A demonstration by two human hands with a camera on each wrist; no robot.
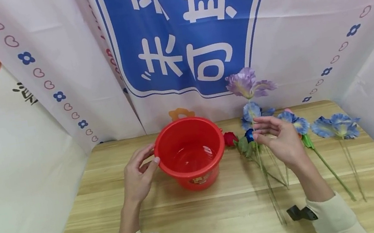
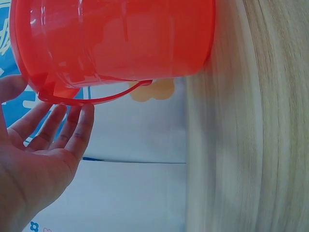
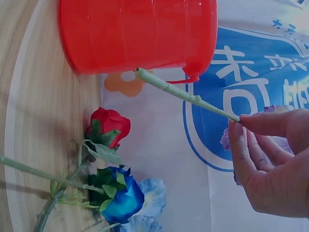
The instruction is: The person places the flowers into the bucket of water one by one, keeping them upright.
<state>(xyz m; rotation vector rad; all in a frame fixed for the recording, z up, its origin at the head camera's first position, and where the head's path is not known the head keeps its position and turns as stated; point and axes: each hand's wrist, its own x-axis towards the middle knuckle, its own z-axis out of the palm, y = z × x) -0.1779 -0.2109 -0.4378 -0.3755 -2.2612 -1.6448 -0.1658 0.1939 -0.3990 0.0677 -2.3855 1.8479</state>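
A red bucket point(image 1: 197, 180) stands upright on the table. My left hand point(image 1: 139, 174) is at its left side, thumb tip on the rim. In the left wrist view the fairly straight fingertips touch the bucket's thin red handle point(image 2: 116, 96). My right hand point(image 1: 280, 140) pinches the green stem point(image 3: 186, 96) of a purple artificial flower point(image 1: 246, 84) between thumb and fingertips. This flower is held upright, its bloom above the hand and the lower stem hanging below, right of the bucket. The right hand hides part of the blooms behind it.
Right of the bucket lie a red rose point(image 1: 230, 139), a blue rose point(image 3: 123, 200) and several pale blue flowers point(image 1: 337, 126), with long stems pointing toward me. The wooden table point(image 1: 206, 228) ends at a printed cloth backdrop point(image 1: 291, 53) behind the bucket.
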